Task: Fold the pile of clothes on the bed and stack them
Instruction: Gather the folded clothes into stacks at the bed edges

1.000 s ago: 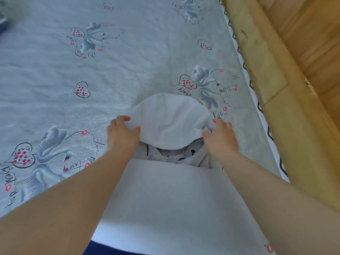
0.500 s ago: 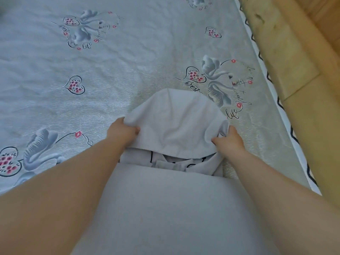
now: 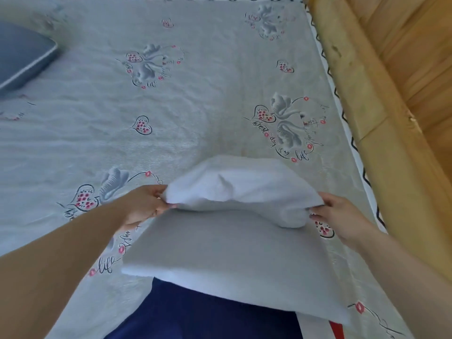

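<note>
A white hooded garment [image 3: 232, 243] lies flat on the bed in front of me, its hood [image 3: 242, 187] raised and curled back toward its body. My left hand [image 3: 146, 204] pinches the hood's left edge. My right hand [image 3: 340, 216] pinches the hood's right edge. Under the garment's near end lies a dark blue piece of clothing [image 3: 203, 311], with a white and red bit of fabric [image 3: 320, 329] beside it.
The bed sheet [image 3: 110, 113] is pale grey with swan and heart prints. A blue-grey pillow [image 3: 22, 55] sits at the far left. A wooden bed rail [image 3: 376, 123] and plank wall run along the right side.
Both hands have lifted the hood and brought it back over the garment's body, hiding the printed collar area. The view has pulled back, showing more of the bed.
</note>
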